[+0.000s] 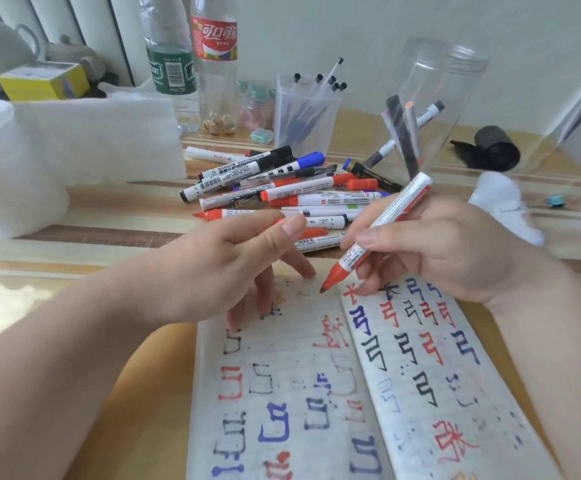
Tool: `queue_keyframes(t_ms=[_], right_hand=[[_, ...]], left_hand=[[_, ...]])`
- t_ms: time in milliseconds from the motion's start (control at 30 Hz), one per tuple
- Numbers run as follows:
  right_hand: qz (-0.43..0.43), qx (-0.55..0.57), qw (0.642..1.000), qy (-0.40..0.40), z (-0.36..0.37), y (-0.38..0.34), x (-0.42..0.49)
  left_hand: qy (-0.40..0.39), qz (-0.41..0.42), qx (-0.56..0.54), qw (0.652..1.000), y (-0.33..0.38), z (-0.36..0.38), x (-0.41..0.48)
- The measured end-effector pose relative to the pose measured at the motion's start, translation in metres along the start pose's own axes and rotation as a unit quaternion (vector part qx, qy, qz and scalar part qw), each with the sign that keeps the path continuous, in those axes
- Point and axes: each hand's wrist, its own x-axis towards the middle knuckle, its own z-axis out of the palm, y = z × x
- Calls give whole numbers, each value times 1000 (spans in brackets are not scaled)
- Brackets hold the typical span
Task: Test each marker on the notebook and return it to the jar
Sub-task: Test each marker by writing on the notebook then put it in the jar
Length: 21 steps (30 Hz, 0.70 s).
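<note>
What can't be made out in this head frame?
- Left hand, head view: its forefinger covers a red piece, so whether it is a held cap or part of the pile is unclear.
- Red marker in right hand: whether the tip touches the notebook or hovers can't be told from this angle.
- Notebook: lower part cut off by the bottom edge.
- Jar: marker count inside blurred by glare.

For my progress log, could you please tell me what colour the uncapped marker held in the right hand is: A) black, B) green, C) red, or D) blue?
C: the white-barrelled marker gripped by the right hand has a red nib end, pointing down at the open lined paper notebook.
</note>
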Motion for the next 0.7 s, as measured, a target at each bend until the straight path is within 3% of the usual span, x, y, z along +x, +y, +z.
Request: queue_keyframes(t_ms=[133,333,533,700], right_hand=[[-36,-87,996,-5,10,-1,-1],[-17,-63,997,37,24,3,7],[-35,-168,984,53,25,2,7],[-31,-193,979,58,28,-2,8]], left_hand=[[-20,-15,26,999,4,1,1],[-29,-16,54,998,6,2,3],[-31,-17,67,997,6,1,4],[-20,-8,50,999,3,2,5]])
